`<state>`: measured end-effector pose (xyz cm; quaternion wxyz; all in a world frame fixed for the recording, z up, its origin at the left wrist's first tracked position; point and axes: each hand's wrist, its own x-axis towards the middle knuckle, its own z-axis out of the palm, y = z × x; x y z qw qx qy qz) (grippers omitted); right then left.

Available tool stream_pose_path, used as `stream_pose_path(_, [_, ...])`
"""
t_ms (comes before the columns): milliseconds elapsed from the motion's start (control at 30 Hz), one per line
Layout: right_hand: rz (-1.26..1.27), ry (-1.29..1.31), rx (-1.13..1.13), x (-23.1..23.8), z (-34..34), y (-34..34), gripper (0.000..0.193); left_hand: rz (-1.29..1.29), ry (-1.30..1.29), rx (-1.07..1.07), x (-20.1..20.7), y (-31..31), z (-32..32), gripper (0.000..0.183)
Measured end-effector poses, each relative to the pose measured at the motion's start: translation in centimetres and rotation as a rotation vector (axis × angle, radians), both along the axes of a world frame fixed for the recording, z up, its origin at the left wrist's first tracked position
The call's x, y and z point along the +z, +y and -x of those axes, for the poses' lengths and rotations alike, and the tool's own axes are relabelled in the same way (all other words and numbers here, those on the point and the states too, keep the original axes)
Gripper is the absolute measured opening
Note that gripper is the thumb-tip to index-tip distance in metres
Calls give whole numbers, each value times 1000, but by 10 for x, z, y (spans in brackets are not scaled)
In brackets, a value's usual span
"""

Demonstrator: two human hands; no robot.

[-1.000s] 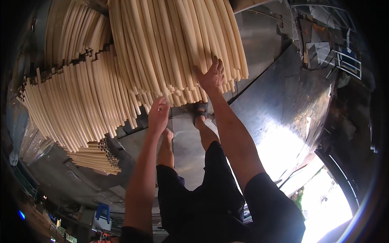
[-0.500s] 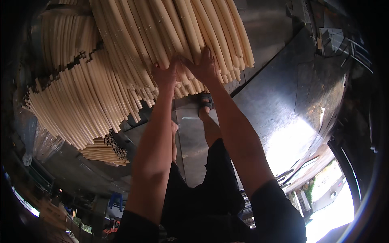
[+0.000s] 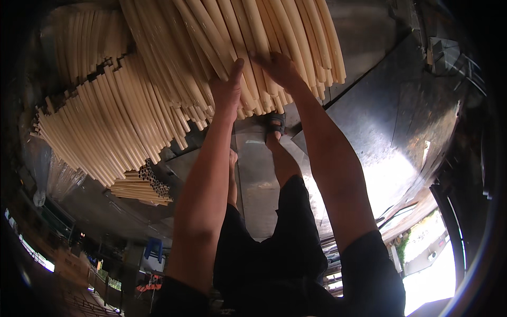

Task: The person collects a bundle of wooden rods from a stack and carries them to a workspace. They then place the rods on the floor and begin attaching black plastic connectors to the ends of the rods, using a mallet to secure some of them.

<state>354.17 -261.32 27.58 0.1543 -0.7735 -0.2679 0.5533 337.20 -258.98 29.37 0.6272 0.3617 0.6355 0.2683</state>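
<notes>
Head view: hands (image 3: 228, 96) (image 3: 283, 71) on cream tubes (image 3: 257, 34)

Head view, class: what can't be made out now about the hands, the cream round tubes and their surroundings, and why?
All in the head view:
Left hand: fingertips hidden by the hand itself.
Right hand: whether it grips or merely rests; its back hides part of the fingers.
Cream round tubes: far ends cut off by the top edge.
Left foot: partly hidden behind the left forearm.
Small red object: too small and dim.
</notes>
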Motion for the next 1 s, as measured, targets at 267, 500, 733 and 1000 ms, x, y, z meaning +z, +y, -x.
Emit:
stream_pose_path(267, [78,106,-134,-7,14,-9,100,259,-185,-62,-5,11,25,93])
stream_pose_path(500, [96,224,-191,28,21,-2,89,-12,15,21,-3,-13,14,76])
stream_pose_path(733, [-71,610,-417,4,10,-13,83,218,-120,-48,-22,7,36,90])
stream_pose_path(1000, [9,693,-363,9,-7,-11,92,220,-100,-100,-25,8,40,87])
